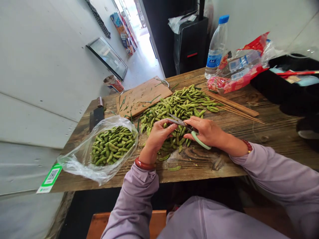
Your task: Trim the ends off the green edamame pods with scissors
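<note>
In my right hand (205,130) is a pair of scissors (177,121) with pale green handles, its blades apart and pointing left. My left hand (160,134) is closed in a pinch at the blades, on a green soybean pod that its fingers mostly hide. Both hands are over the near side of a big heap of soybean pods (180,103) on the wooden table (234,124). To the left of my left hand, a clear plastic bag (82,166) lies open with many more pods (112,146) inside.
Behind the heap lies a cutting board (139,96) with green scraps, and a cleaver (96,116) is at its left. Bamboo skewers (231,104) lie right of the heap. A water bottle (215,49), red plastic packaging (239,76) and a black bag (286,86) stand farther right.
</note>
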### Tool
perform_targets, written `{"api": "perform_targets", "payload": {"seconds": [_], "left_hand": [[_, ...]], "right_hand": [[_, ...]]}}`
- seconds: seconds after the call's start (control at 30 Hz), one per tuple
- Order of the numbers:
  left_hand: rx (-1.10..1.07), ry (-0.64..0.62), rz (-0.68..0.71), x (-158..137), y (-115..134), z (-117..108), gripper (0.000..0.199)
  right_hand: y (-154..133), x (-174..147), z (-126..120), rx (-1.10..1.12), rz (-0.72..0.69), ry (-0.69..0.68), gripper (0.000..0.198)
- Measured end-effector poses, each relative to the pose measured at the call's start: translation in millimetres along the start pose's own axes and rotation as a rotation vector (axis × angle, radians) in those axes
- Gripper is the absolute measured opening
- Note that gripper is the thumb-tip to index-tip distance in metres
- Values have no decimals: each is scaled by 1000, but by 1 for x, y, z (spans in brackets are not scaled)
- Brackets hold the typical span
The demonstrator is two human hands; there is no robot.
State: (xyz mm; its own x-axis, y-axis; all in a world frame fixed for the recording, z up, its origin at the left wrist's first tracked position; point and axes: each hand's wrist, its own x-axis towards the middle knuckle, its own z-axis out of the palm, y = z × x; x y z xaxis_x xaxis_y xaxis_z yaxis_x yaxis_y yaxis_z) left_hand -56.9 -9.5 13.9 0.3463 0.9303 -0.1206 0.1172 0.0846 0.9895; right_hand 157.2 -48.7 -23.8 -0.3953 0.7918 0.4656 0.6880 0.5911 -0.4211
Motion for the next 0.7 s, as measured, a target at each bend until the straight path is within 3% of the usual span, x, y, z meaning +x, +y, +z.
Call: {"api": "perform_targets", "payload": {"seconds": [0.43,0.7], "left_hand": [[148,11,83,0,3,0,17],[220,-21,24,2,-1,-6,24]], "right_hand": [[-4,1,-5,-95,-9,-95,31],[-7,3,-8,-86,37,-158,33]]}}
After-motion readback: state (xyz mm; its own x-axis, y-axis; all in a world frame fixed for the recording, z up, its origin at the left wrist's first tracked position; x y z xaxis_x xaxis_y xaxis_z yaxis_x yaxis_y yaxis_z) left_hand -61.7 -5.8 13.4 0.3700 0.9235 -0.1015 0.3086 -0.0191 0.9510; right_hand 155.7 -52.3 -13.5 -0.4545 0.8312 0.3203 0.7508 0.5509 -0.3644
